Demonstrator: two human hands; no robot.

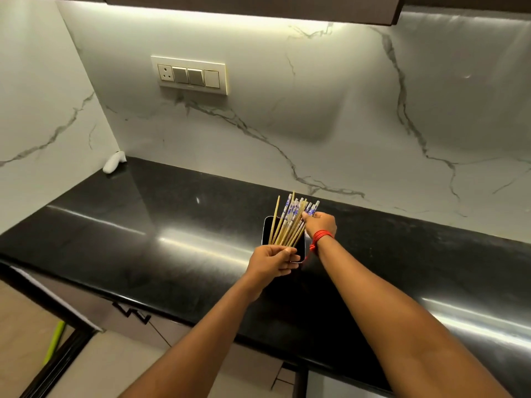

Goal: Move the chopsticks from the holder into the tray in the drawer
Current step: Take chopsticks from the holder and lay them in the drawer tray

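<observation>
The person stands at a black counter (172, 225) and works with both hands on a dark holder (268, 228) that is a little right of the middle of the view. The chopsticks (290, 222) are still inside it; they stand tilted and fan out toward one o'clock, some of plain wood, some with a blue and white pattern at the top.

The left hand (273, 261) is at the six o'clock side of the holder, its fingers curled around the near rim. I think it is there to keep the holder from sliding or tipping on the shiny stone when the sticks are pulled. The right hand (319, 224), with a red thread (320, 238) on the wrist, comes from three o'clock and closes its fingers around the upper part of the bundle, just below the patterned ends. The grip looks closed on most of the sticks, but one plain stick at eleven o'clock stands apart and seems outside the hand.

Gathering them high is sensible, because the sticks can then come out together. The drawer and the tray are not in view; only a cabinet front (135, 314) with a zigzag handle shows at seven o'clock, below the counter edge. So the task is at its beginning.
</observation>
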